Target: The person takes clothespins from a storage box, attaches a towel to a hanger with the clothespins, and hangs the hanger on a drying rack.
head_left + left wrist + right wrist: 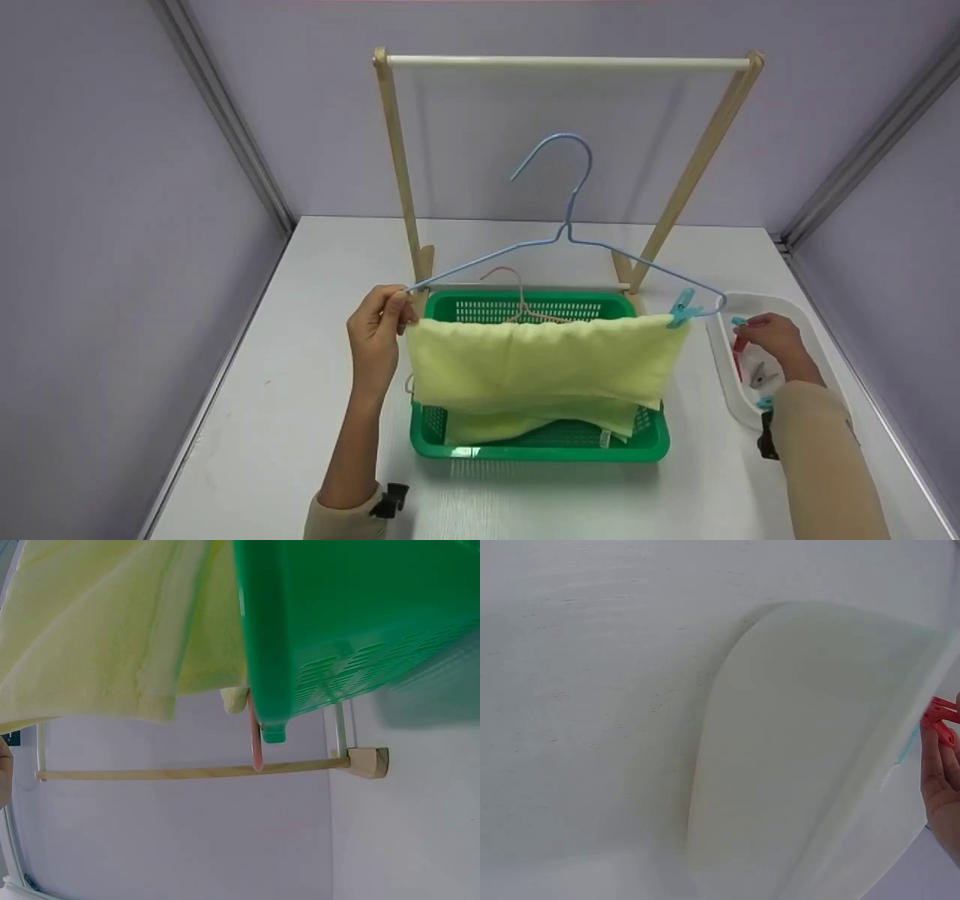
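Observation:
My left hand pinches the left end of a blue wire hanger together with the corner of a yellow towel. The towel is draped over the hanger's lower bar, and a light-blue clothespin clips it at the right end. Over at the right, my right hand is inside a white tray. In the right wrist view its fingers hold a red clothespin above the tray's rim. Another light-blue clothespin and a grey one lie in the tray.
Below the towel stands a green basket with more yellow cloth and a pink hanger in it. Behind it rises a wooden rack with a white top rod. Partition walls enclose the table.

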The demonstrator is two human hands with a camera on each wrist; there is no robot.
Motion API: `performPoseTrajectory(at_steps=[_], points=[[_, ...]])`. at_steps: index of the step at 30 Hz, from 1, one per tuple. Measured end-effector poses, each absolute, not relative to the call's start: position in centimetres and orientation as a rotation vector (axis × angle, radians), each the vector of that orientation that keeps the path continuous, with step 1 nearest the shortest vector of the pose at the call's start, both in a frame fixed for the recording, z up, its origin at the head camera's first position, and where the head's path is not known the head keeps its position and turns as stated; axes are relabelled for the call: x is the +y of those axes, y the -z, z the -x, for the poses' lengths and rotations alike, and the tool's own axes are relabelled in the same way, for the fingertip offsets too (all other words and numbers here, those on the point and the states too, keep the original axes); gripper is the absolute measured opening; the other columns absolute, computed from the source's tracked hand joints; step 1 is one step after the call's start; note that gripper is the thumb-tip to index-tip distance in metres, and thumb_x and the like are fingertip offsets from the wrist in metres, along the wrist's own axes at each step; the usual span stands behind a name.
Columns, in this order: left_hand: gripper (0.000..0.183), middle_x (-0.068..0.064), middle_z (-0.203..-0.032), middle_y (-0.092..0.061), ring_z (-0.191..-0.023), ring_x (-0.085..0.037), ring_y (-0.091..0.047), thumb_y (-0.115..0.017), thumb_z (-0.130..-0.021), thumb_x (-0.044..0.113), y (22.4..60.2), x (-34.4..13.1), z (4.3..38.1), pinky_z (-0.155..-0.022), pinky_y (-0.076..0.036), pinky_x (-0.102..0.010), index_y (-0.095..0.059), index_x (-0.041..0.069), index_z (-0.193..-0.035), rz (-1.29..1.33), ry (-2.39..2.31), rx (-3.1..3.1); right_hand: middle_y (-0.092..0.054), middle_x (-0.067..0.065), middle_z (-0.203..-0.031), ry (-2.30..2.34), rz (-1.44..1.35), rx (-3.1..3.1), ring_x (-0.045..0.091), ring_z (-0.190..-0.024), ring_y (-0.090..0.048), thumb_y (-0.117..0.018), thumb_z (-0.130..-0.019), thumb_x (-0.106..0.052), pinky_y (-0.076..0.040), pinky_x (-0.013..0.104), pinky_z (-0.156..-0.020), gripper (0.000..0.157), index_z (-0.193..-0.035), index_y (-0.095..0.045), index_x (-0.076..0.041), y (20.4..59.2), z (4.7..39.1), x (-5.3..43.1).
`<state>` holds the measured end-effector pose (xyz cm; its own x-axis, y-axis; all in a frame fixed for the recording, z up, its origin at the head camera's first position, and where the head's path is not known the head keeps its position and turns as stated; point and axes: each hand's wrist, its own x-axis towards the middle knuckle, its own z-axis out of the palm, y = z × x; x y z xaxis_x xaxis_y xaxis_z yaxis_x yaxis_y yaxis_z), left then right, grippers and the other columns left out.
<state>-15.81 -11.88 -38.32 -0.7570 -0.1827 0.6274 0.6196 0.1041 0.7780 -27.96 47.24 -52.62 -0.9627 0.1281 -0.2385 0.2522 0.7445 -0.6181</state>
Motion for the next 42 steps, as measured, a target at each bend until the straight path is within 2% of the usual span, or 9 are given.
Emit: performPoseTrajectory(at_steps=[6, 10, 17, 23, 27, 31, 34, 40, 42], points=[[0.013, -0.016, -0.065, -0.048, -0.059, -0.014, -0.048, -0.046, -0.092, -0.008, 38.4, -11.9, 15.8, -0.049, -0.037, -0.026, -0.054, -0.011, -0.082, 0.422, 1.705, -1.789, -0.051, 0.032, -0.110, 1.108, -0.269, 2.817, 0.043, -0.099, -0.049, -0.059, -0.090, -0.025, -0.043, 0.045, -0.080, 0.053, -0.120, -0.044, 0.016, 52.7, 27.8, 47.3], [0.014, -0.017, -0.065, -0.048, -0.059, -0.014, -0.047, -0.046, -0.093, -0.007, 38.4, -11.9, 15.8, -0.050, -0.037, -0.024, -0.053, -0.012, -0.082, 0.422, 1.708, -1.789, -0.053, 0.030, -0.107, 1.117, -0.245, 2.852, 0.038, -0.096, -0.051, -0.059, -0.090, -0.021, -0.045, 0.037, -0.076, 0.050, -0.120, -0.044, 0.016, 52.6, 27.7, 47.3], [0.013, -0.017, -0.065, -0.047, -0.059, -0.015, -0.046, -0.046, -0.092, -0.009, 38.5, -11.9, 15.8, -0.050, -0.037, -0.024, -0.052, -0.014, -0.082, 0.441, 1.702, -1.770, -0.045, 0.033, -0.116, 1.137, -0.277, 2.862, 0.045, -0.105, -0.043, -0.056, -0.091, -0.027, -0.037, 0.052, -0.086, 0.054, -0.124, -0.041, 0.014, 52.4, 27.3, 47.4], [0.013, -0.016, -0.065, -0.048, -0.059, -0.014, -0.046, -0.046, -0.092, -0.009, 38.4, -11.9, 15.8, -0.050, -0.037, -0.024, -0.053, -0.013, -0.082, 0.432, 1.715, -1.765, -0.047, 0.030, -0.115, 1.161, -0.287, 2.929, 0.041, -0.103, -0.044, -0.056, -0.091, -0.028, -0.039, 0.044, -0.079, 0.053, -0.123, -0.043, 0.011, 52.3, 26.8, 46.8], [0.013, -0.015, -0.065, -0.048, -0.059, -0.014, -0.046, -0.046, -0.092, -0.008, 38.4, -11.9, 15.8, -0.051, -0.037, -0.021, -0.053, -0.013, -0.082, 0.431, 1.728, -1.762, -0.049, 0.027, -0.114, 1.186, -0.342, 2.985, 0.034, -0.101, -0.048, -0.057, -0.090, -0.028, -0.041, 0.029, -0.072, 0.051, -0.122, -0.046, 0.010, 52.1, 26.3, 46.1], [0.013, -0.014, -0.065, -0.049, -0.059, -0.014, -0.046, -0.046, -0.092, -0.008, 38.5, -11.9, 15.8, -0.051, -0.037, -0.020, -0.053, -0.013, -0.082, 0.431, 1.730, -1.764, -0.051, 0.023, -0.115, 1.246, -0.412, 3.053, 0.011, -0.090, -0.050, -0.059, -0.089, -0.027, -0.040, 0.016, -0.067, 0.049, -0.122, -0.049, 0.007, 51.8, 26.0, 45.3], [0.013, -0.015, -0.065, -0.048, -0.059, -0.014, -0.046, -0.046, -0.092, -0.008, 38.5, -11.9, 15.8, -0.051, -0.037, -0.021, -0.053, -0.012, -0.082, 0.427, 1.726, -1.771, -0.052, 0.021, -0.113, 1.314, -0.443, 3.094, 0.000, -0.084, -0.046, -0.061, -0.089, -0.026, -0.039, 0.015, -0.066, 0.048, -0.123, -0.050, 0.005, 51.5, 25.7, 44.7], [0.014, -0.015, -0.064, -0.048, -0.058, -0.014, -0.046, -0.047, -0.092, -0.008, 38.5, -11.9, 15.9, -0.050, -0.036, -0.021, -0.054, -0.011, -0.081, 0.420, 1.719, -1.774, -0.053, 0.018, -0.111, 1.358, -0.434, 3.135, 0.003, -0.088, -0.049, -0.062, -0.089, -0.026, -0.040, 0.015, -0.070, 0.046, -0.123, -0.050, 0.003, 50.7, 25.3, 43.3], [0.014, -0.015, -0.064, -0.048, -0.058, -0.014, -0.046, -0.046, -0.092, -0.008, 38.5, -11.9, 15.9, -0.050, -0.036, -0.021, -0.054, -0.010, -0.081, 0.421, 1.724, -1.771, -0.054, 0.017, -0.108, 1.369, -0.407, 3.153, -0.002, -0.085, -0.047, -0.063, -0.088, -0.025, -0.040, 0.014, -0.070, 0.045, -0.122, -0.052, 0.003, 50.4, 25.2, 42.9]])
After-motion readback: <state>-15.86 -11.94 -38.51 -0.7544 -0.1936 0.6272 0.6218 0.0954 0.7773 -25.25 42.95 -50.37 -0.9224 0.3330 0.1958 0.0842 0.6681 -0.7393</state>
